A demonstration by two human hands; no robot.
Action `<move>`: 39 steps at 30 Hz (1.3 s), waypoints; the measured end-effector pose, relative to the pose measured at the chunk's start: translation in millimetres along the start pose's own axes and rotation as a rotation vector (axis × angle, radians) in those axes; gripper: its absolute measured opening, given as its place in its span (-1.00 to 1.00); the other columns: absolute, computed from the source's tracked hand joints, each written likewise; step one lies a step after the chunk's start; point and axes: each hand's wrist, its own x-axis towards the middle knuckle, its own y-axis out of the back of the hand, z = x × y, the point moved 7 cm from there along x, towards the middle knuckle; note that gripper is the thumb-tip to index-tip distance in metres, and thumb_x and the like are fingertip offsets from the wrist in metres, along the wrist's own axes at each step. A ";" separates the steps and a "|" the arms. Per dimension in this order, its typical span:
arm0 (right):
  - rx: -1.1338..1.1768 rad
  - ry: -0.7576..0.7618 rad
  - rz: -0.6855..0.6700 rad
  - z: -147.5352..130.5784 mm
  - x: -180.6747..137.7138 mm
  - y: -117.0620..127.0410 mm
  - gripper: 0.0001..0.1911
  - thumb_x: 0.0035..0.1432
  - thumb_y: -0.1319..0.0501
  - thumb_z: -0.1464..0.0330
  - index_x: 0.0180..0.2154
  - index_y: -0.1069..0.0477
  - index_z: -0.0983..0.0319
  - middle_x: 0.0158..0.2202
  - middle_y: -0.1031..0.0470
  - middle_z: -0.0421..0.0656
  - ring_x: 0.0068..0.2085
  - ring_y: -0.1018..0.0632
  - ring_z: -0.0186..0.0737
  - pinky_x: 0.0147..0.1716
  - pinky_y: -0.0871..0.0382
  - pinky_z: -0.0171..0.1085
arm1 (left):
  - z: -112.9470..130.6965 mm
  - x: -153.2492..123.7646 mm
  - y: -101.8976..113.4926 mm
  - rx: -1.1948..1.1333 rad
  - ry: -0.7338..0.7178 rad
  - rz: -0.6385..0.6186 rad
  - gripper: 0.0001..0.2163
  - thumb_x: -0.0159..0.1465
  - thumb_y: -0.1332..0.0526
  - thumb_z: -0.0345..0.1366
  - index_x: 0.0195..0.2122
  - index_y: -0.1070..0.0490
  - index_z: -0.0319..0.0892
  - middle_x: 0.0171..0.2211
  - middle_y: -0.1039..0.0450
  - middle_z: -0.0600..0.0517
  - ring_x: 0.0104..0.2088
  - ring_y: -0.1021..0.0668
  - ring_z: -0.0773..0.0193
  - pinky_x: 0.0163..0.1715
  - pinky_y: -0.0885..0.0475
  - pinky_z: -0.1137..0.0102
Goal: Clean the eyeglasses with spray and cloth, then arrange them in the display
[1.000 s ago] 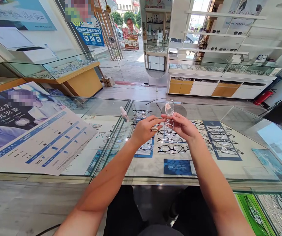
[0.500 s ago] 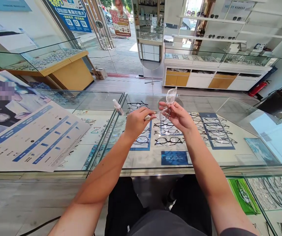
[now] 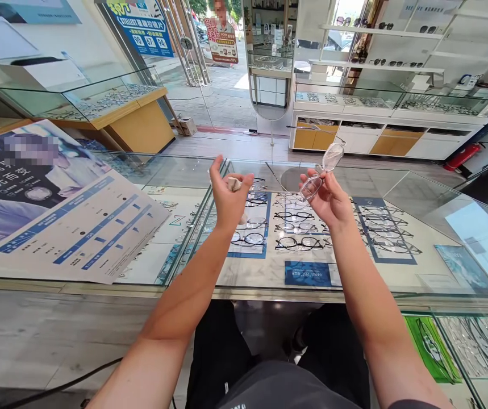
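A pair of clear-lensed glasses (image 3: 333,157) is held up over the glass display counter (image 3: 265,292), gripped near its middle by the fingers of the right hand (image 3: 331,199). The left hand (image 3: 230,196), well apart from it, is curled around a small pale item (image 3: 234,183) of unclear nature. Below, dark-rimmed spectacles (image 3: 299,244) lie in rows behind a blue card (image 3: 307,274).

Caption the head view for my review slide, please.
Above a glass display case, the right hand holds eyeglasses, the left hand a small pale item.
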 end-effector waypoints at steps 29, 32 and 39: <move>-0.049 0.049 0.043 -14.1 -6.3 -1.8 -0.60 0.02 -0.65 0.05 -0.32 -0.52 0.04 -0.02 -0.74 -0.18 0.16 -0.69 -0.02 0.31 -0.57 0.08 | -45.5 41.6 61.4 -0.223 0.353 0.425 -0.70 0.23 -0.55 -0.26 -0.19 -0.44 -0.17 -0.28 -0.62 0.06 -0.54 -0.33 0.52 -0.62 -0.11 0.54; -0.083 0.065 0.039 -16.2 -8.3 -6.2 -0.58 -0.01 -0.67 0.03 -0.34 -0.52 0.03 0.00 -0.73 -0.19 0.13 -0.70 -0.04 0.28 -0.60 0.06 | -29.1 36.8 50.0 -0.231 0.260 0.366 -0.63 0.21 -0.60 -0.10 -0.21 -0.49 -0.16 -0.48 -0.41 0.17 -0.55 -0.31 0.50 -0.60 -0.16 0.54; -0.137 0.069 0.073 -12.5 -7.8 -8.2 -0.53 -0.08 -0.69 0.02 -0.37 -0.51 0.05 -0.07 -0.74 -0.19 0.04 -0.71 -0.11 0.24 -0.60 -0.04 | 1.6 4.2 -9.8 -0.284 0.184 -0.114 -0.45 0.14 -0.57 0.28 -0.24 -0.61 -0.15 -0.53 -0.23 0.14 -0.58 -0.27 0.44 -0.65 -0.17 0.45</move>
